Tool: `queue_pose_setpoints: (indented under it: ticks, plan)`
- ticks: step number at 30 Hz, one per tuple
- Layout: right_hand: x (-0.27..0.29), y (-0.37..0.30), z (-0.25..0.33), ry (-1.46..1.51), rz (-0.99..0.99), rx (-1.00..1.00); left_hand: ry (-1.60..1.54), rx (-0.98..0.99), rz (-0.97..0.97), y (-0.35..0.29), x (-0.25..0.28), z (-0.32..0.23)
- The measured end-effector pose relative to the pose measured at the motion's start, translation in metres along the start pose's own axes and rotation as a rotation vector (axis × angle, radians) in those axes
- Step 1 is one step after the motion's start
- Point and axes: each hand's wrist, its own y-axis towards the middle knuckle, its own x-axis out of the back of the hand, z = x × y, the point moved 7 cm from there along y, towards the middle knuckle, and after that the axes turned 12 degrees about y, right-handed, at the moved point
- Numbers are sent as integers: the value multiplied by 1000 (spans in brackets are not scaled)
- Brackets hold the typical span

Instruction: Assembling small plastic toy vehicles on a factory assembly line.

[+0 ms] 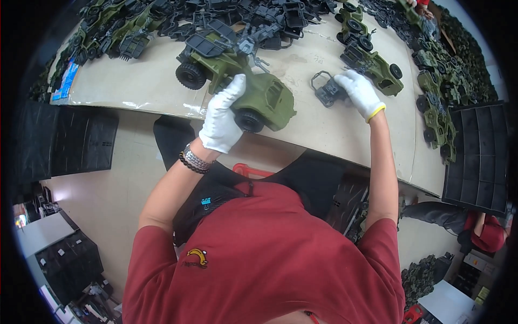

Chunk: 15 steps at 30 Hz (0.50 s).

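Observation:
My left hand (221,121), in a white glove, grips a green toy truck (267,102) with black wheels, tilted above the table's front edge. A dark grey rack-like part sits on the truck's rear, and small grey handlebar-like pieces show near its middle. My right hand (360,93), also gloved in white with a yellow cuff, has its fingers closed on a dark grey plastic frame part (327,90) at the tabletop. The fingertips there are partly hidden and slightly blurred. Just beyond that hand lies another green toy truck (377,67).
Dark grey plastic parts (291,24) are heaped along the table's far side. Green toy vehicles (135,38) crowd the far left, and more (434,108) line the right edge. A black crate (477,156) stands at right. Another person (485,232) is at the far right.

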Motion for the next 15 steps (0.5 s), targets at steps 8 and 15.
queue_pose_setpoints:
  ticks: [8,15]
  plan:
    - [-50,-34,30,-631,-257,470,30,-3,-12,7,-13,2]
    - [-63,-97,93,233,-111,718,221,-51,-146,4,-12,0]
